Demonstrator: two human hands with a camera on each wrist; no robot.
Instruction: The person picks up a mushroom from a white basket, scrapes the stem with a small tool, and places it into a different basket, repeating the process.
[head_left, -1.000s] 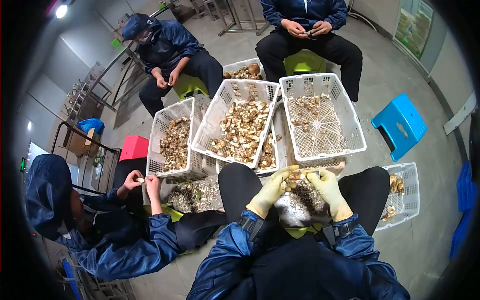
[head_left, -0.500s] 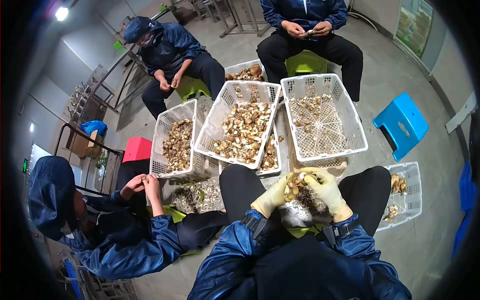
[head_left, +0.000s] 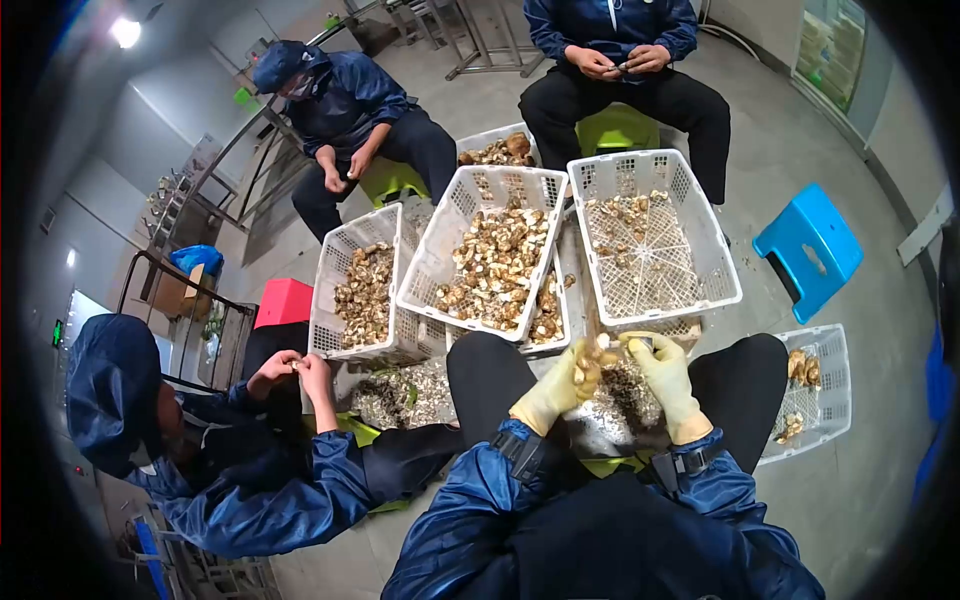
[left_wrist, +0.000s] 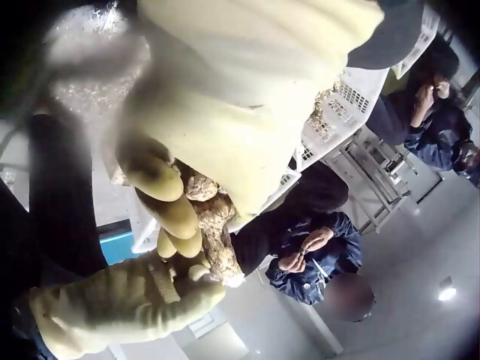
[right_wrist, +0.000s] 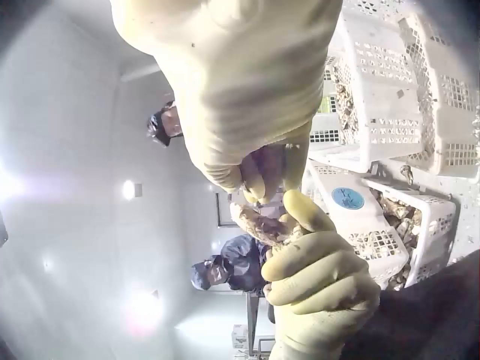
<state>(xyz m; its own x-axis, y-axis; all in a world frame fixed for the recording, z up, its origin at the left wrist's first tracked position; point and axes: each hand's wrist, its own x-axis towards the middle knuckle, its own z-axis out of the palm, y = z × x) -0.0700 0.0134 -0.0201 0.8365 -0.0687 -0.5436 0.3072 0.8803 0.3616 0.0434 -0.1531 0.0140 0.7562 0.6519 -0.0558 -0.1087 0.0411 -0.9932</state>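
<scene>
My gloved left hand (head_left: 556, 388) grips a brown, dirt-covered mushroom (left_wrist: 217, 236) with a pale end, its fingers curled round it. In the right wrist view, the mushroom (right_wrist: 259, 223) sticks up from the left hand (right_wrist: 322, 289) toward the right fingertips. My gloved right hand (head_left: 670, 385) is close beside it, with thumb and fingers curled together. A small ribbed tool (left_wrist: 162, 281) shows in the right hand's grasp in the left wrist view; I cannot tell its kind. Below both hands lies a heap of dark and pale trimmings (head_left: 622, 395).
White perforated crates of mushrooms stand ahead: a left crate (head_left: 322, 300), a tilted middle crate (head_left: 425, 265) and a sparsely filled right crate (head_left: 735, 275). Another low crate (head_left: 835, 430) sits right of my knee. A blue stool (head_left: 815, 250) stands beyond it. Three people sit around with mushrooms.
The right fingers, over the mushroom half a second ago, have drawn slightly to the right. The left hand still holds the mushroom. The whole head view has shifted slightly.
</scene>
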